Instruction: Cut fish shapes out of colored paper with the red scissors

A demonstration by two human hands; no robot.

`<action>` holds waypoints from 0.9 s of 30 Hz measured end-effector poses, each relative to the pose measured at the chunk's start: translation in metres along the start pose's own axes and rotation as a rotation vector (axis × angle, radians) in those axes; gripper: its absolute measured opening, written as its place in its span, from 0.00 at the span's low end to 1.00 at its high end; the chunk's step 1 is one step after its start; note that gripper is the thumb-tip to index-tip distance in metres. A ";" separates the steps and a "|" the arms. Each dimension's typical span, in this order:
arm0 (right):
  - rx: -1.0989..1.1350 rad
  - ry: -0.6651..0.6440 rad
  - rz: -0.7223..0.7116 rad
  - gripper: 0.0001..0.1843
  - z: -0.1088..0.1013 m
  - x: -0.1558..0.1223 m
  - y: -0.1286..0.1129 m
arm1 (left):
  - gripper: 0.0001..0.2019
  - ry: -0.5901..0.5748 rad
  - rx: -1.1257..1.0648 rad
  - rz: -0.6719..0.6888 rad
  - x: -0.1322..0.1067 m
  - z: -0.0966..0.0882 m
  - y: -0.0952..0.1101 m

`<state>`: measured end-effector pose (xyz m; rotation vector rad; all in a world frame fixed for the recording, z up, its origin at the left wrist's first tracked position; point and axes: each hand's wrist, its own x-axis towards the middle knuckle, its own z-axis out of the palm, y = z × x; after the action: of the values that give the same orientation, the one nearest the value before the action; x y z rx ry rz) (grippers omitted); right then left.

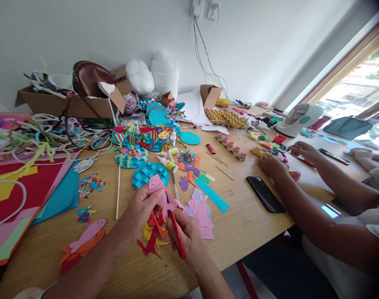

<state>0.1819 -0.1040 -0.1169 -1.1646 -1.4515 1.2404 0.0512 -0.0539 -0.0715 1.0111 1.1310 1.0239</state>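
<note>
My left hand (141, 207) pinches a pink paper fish shape (161, 194) above the wooden table (239, 216). My right hand (186, 234) is closed round red-handled scissors (177, 234), whose blades meet the pink paper. Red, orange and yellow paper scraps (153, 236) lie under my hands. A small stack of pink paper pieces (202, 216) sits just right of my right hand.
Coloured paper sheets (24, 199) lie at the left, blue paper discs (149, 173) and glue bottles (169, 164) in the middle. A black phone (266, 194) lies to the right. A second person's hands (286, 160) work at the right. Cardboard boxes (71, 101) stand at the back.
</note>
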 end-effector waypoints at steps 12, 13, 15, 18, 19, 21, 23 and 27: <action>-0.006 0.002 -0.028 0.20 -0.002 0.000 -0.006 | 0.11 -0.048 -0.093 -0.045 -0.002 0.002 0.003; -0.012 0.004 -0.024 0.20 -0.001 -0.001 -0.005 | 0.11 -0.049 -0.095 -0.047 -0.002 0.002 0.002; -0.021 0.008 -0.010 0.20 -0.001 -0.001 -0.004 | 0.11 -0.054 -0.093 -0.054 -0.002 0.001 0.002; -0.029 0.001 0.012 0.20 -0.002 -0.002 -0.003 | 0.10 -0.069 -0.074 -0.058 -0.002 0.000 0.002; -0.030 -0.004 0.019 0.20 -0.002 -0.002 -0.003 | 0.10 -0.074 -0.066 -0.056 -0.002 -0.001 0.002; -0.029 -0.011 0.031 0.20 -0.003 -0.003 -0.004 | 0.10 -0.089 -0.057 -0.054 -0.002 -0.001 0.003; -0.024 -0.010 0.044 0.20 -0.003 -0.003 -0.004 | 0.10 -0.087 -0.061 -0.056 -0.002 0.000 0.004; -0.014 -0.009 0.069 0.22 -0.002 -0.003 -0.003 | 0.11 -0.033 -0.055 -0.040 -0.002 0.002 0.004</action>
<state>0.1840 -0.1073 -0.1135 -1.2289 -1.4399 1.2856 0.0522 -0.0555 -0.0669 0.9549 1.0870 0.9975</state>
